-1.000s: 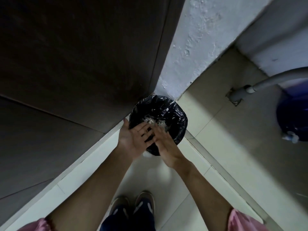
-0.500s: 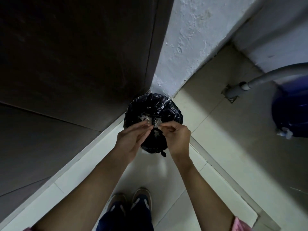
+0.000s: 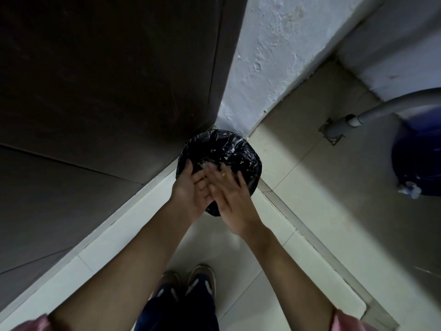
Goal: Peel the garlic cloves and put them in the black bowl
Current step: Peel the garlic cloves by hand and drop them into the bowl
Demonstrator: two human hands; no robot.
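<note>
Position: standing at a bin [image 3: 241, 149] lined with a black bag, set on the floor [image 3: 298, 149] in the corner where the dark panel [image 3: 107, 68] meets the white wall [image 3: 274, 56]. Shoes [image 3: 191, 280] point toward it.

Both hands are held directly over the bin mouth. Judged reason: whatever comes off the palms drops into the bag and not onto the tiles. Pale flakes [image 3: 235, 155] lie inside the liner; probably garlic skin, but too small to confirm.

Left hand [image 3: 191, 191]: palm turned up and inward, thumb toward the bin's near-left rim.

Right hand [image 3: 230, 197]: back of hand to the camera, laid across the left hand's fingers [image 3: 202, 181]. One pale speck sits on the right hand, near the knuckles.

State of fingers: straight and slightly spread on both hands, released, grasping nothing that I can see. The tips are motion-blurred, which fits a brushing stroke.

Both forearms reach forward and down and converge over the bin.

Task items: no garlic cloves and no black bowl in view; their location cannot be told from here. Judgement: this is clean-up of peel waste, likely late in the task.
</note>
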